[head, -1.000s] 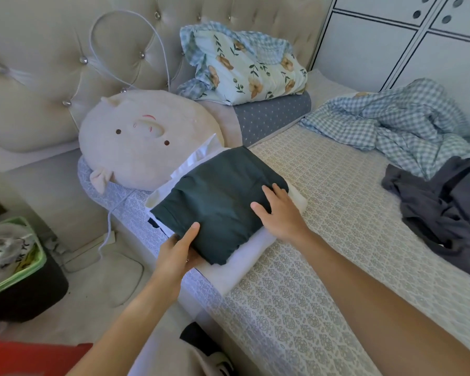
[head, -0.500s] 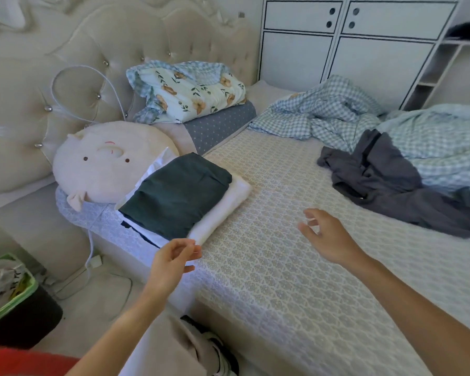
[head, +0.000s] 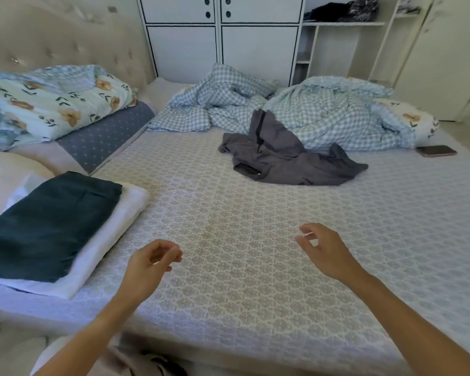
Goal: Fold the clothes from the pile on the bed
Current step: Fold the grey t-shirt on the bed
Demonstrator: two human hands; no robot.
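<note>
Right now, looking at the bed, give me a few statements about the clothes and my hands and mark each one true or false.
1. The dark green folded garment lies on top of a white folded item. True.
2. The right hand holds the grey garment. False: it hovers over the bare bedsheet, holding nothing.
3. The grey garment lies crumpled and unfolded. True.
4. The left hand presses on the folded stack. False: it is off the stack, empty, fingers loosely curled.
5. A phone lies on the bed's far right. True.
</note>
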